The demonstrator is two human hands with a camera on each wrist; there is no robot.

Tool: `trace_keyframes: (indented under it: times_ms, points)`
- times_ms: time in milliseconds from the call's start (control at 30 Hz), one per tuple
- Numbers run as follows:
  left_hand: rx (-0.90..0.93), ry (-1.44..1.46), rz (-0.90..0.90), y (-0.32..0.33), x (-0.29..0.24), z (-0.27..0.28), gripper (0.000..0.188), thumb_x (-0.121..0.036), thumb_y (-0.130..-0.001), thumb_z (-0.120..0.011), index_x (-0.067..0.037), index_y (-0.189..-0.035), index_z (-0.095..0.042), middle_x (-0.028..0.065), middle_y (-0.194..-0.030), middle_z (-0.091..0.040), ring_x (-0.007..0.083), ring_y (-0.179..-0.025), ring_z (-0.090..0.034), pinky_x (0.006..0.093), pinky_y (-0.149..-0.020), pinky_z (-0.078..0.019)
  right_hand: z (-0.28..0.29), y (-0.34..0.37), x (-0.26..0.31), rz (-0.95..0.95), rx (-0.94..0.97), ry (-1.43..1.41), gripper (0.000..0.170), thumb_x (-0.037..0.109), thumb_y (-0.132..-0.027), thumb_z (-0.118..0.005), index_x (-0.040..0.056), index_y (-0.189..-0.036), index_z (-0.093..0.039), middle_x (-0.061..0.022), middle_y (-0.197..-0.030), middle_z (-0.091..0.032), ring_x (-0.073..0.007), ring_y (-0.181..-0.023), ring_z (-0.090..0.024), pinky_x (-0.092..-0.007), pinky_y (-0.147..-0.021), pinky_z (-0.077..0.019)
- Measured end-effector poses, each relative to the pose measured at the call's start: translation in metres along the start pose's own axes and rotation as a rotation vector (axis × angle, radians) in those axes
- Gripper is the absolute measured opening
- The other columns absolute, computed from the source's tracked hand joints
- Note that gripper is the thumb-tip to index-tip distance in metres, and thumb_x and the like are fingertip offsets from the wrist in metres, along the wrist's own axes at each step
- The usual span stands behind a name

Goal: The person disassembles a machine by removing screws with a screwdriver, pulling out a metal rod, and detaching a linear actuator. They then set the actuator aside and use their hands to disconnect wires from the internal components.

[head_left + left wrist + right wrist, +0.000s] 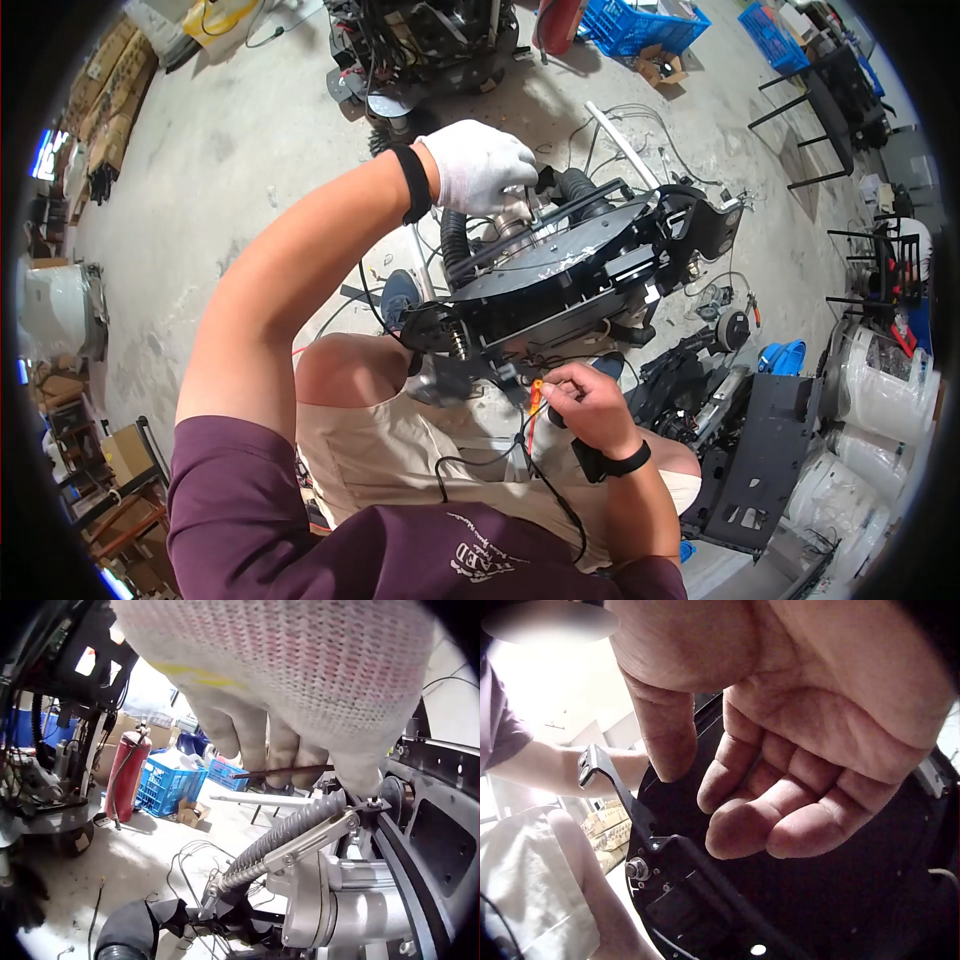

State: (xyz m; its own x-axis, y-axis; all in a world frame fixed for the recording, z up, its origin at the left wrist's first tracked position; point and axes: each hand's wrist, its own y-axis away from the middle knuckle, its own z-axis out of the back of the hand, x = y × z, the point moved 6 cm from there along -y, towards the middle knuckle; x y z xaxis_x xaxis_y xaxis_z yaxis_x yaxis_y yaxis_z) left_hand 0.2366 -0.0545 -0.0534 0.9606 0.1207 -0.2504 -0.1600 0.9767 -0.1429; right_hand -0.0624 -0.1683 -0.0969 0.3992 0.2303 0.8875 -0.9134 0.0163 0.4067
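Note:
My left hand [483, 170], in a white knitted glove, is over the far side of a black machine chassis with a round metal plate [575, 255]. In the left wrist view its fingers curl round a thin dark rod [281, 773], possibly a hex key. The thumb lies right beside a small screw [373, 801] on a bracket, above a spring strut [259, 866] and a silver motor [367, 911]. My bare right hand [592, 405] hovers at the chassis's near side, fingers loosely curled with nothing between them in the right wrist view. An orange connector [537, 388] hangs close to its thumb.
Black cables [480, 461] cross my lap. Beyond the chassis stand another wired machine [420, 50], a red fire extinguisher [560, 25] and a blue crate [645, 30]. Black parts [755, 450] lie at the right, with wrapped white rolls [880, 390] farther out.

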Motion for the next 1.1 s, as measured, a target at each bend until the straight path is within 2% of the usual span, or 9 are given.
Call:
trace_keyframes:
  times_ms: [200, 300, 567, 633, 700, 900, 967, 1000, 1100]
  points:
    - [-0.058, -0.116, 0.074, 0.016, -0.012, -0.008, 0.030, -0.042, -0.087, -0.072, -0.013, -0.081, -0.075, 0.0086, -0.077, -0.068, 0.0313, -0.081, -0.068, 0.0432, -0.066, -0.0524, 0.002, 0.003, 0.004, -0.007, 0.000, -0.035, 0.017, 0.013, -0.092, -0.075, -0.0014, -0.101, -0.070, -0.0052, -0.090, -0.065, -0.0077, -0.072, -0.060, -0.0236, -0.066, -0.0500]
    - [0.128, -0.092, 0.375, 0.019, -0.029, 0.003, 0.047, -0.051, -0.094, -0.061, -0.011, -0.074, -0.076, 0.0134, -0.067, -0.067, 0.0365, -0.067, -0.067, 0.0469, -0.063, -0.0519, 0.002, 0.008, 0.007, -0.006, 0.008, -0.074, 0.017, 0.013, -0.093, -0.075, -0.0015, -0.101, -0.070, -0.0051, -0.089, -0.065, -0.0079, -0.073, -0.060, -0.0239, -0.067, -0.0495]
    - [0.247, 0.187, 0.838, 0.014, -0.047, 0.012, 0.068, -0.061, -0.098, -0.047, -0.001, -0.085, -0.078, 0.0243, -0.082, -0.072, 0.0426, -0.082, -0.069, 0.0462, -0.079, -0.0546, -0.001, 0.017, 0.007, 0.045, 0.030, -0.004, 0.020, 0.020, -0.095, -0.073, 0.0012, -0.101, -0.071, -0.0046, -0.089, -0.063, -0.0094, -0.073, -0.060, -0.0254, -0.067, -0.0496]
    - [0.420, 0.192, 0.867, 0.010, -0.043, 0.009, 0.069, -0.060, -0.099, -0.046, 0.002, -0.095, -0.077, 0.0203, -0.090, -0.075, 0.0361, -0.087, -0.073, 0.0427, -0.081, -0.0556, 0.000, 0.021, 0.009, 0.076, 0.033, 0.031, 0.020, 0.021, -0.095, -0.073, 0.0017, -0.102, -0.071, -0.0048, -0.090, -0.063, -0.0100, -0.072, -0.060, -0.0257, -0.067, -0.0500]
    - [0.528, 0.278, 0.952, 0.007, -0.043, 0.015, 0.070, -0.059, -0.100, -0.048, 0.001, -0.079, -0.077, 0.0112, -0.064, -0.070, 0.0280, -0.066, -0.071, 0.0386, -0.070, -0.0553, -0.001, 0.025, 0.010, 0.105, 0.036, 0.052, 0.021, 0.022, -0.095, -0.073, 0.0022, -0.102, -0.072, -0.0050, -0.090, -0.064, -0.0107, -0.072, -0.060, -0.0260, -0.067, -0.0504]
    - [0.577, 0.257, 0.876, -0.005, -0.046, 0.011, 0.059, -0.051, -0.100, -0.048, 0.000, -0.099, -0.076, 0.0169, -0.094, -0.075, 0.0303, -0.082, -0.073, 0.0405, -0.077, -0.0545, -0.002, 0.034, 0.020, 0.111, 0.045, 0.066, 0.024, 0.025, -0.093, -0.074, 0.0020, -0.100, -0.072, -0.0088, -0.092, -0.068, -0.0139, -0.071, -0.064, -0.0280, -0.067, -0.0519]
    - [0.585, 0.292, 1.027, -0.004, -0.039, 0.006, 0.057, -0.051, -0.099, -0.048, -0.002, -0.111, -0.075, 0.0185, -0.108, -0.074, 0.0315, -0.090, -0.072, 0.0400, -0.083, -0.0541, -0.003, 0.034, 0.023, 0.157, 0.031, 0.084, 0.025, 0.026, -0.092, -0.074, 0.0020, -0.100, -0.073, -0.0103, -0.092, -0.069, -0.0159, -0.071, -0.065, -0.0299, -0.067, -0.0525]
    - [0.519, 0.239, 1.021, -0.008, -0.036, 0.008, 0.057, -0.052, -0.096, -0.055, -0.001, -0.110, -0.075, 0.0169, -0.104, -0.075, 0.0301, -0.087, -0.073, 0.0385, -0.081, -0.0550, -0.004, 0.035, 0.025, 0.172, 0.042, 0.105, 0.021, 0.020, -0.094, -0.074, 0.0006, -0.101, -0.072, -0.0040, -0.089, -0.068, -0.0089, -0.075, -0.063, -0.0259, -0.068, -0.0518]
    - [0.511, 0.199, 1.079, -0.008, -0.057, 0.035, 0.052, -0.051, -0.093, -0.063, -0.002, -0.107, -0.077, 0.0156, -0.099, -0.076, 0.0290, -0.085, -0.073, 0.0380, -0.077, -0.0563, -0.001, 0.044, 0.036, 0.207, 0.040, 0.152, 0.020, 0.020, -0.093, -0.074, 0.0016, -0.101, -0.072, -0.0041, -0.088, -0.067, -0.0093, -0.074, -0.061, -0.0261, -0.068, -0.0512]
